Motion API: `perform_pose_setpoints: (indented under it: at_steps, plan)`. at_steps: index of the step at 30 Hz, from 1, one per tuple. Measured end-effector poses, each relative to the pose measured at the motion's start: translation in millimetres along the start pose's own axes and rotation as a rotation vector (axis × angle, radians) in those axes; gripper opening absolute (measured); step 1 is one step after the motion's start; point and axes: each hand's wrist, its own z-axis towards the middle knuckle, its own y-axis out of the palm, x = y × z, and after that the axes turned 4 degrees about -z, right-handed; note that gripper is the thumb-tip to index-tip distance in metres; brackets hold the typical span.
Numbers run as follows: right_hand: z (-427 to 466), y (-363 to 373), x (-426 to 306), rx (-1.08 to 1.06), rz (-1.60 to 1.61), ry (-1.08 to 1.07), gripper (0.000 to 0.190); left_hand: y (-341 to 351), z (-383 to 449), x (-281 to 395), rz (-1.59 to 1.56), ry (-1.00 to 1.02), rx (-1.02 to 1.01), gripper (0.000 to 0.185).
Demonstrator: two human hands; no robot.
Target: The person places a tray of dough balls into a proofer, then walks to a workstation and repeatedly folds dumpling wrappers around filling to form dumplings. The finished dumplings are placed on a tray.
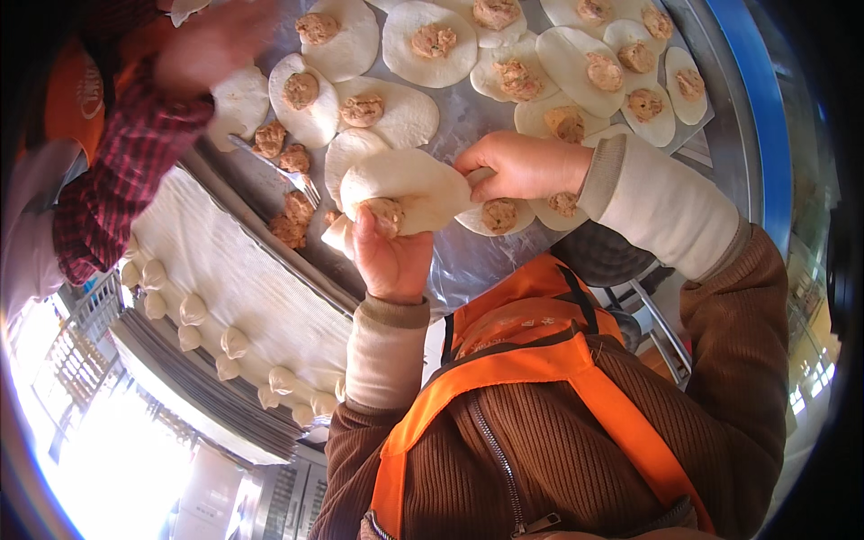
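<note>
My left hand (397, 263) holds a dough wrapper (405, 172) from below, its thumb pressed against the ball of minced filling (385, 214) near the wrapper's lower edge. At the wrapper's right end, my right hand (523, 165) pinches the dough between thumb and fingers. The wrapper is lifted above the metal worktop and partly folded near my left thumb. Just left of it lie a metal fork (302, 181) and loose lumps of filling (290, 223). Dough rounds topped with filling (432, 42) spread over the far side.
A co-worker's blurred hand (216, 44) and plaid sleeve (128, 169) reach in at the upper left. Below the metal worktop's edge (270, 253), several shaped dumplings (234, 343) line a cloth-covered tray (256, 297). A blue rim (766, 115) borders the right side.
</note>
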Motion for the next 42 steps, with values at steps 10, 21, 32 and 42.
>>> perform_pose_setpoints:
  at_steps: [10, 21, 32, 42]
  plan:
    - [-0.4, 3.1, -7.3, 0.007, -0.02, 0.016, 0.025, -3.2, 0.8, 2.0, -0.083, -0.055, -0.016, 0.046]
    - [2.0, 13.6, -1.2, -0.011, 0.169, -0.137, 0.027, -17.5, 0.2, 0.2, -0.2, -0.128, 0.086, 0.049]
    - [7.1, 3.1, -8.0, -0.249, 0.064, -0.025, 0.031, -27.3, 0.5, -1.1, 0.058, -0.134, -0.284, 0.052]
    - [14.4, 10.4, 0.0, -0.187, 0.1, -0.161, 0.034, -28.8, 2.6, -3.0, 0.003, -0.083, -0.184, 0.057]
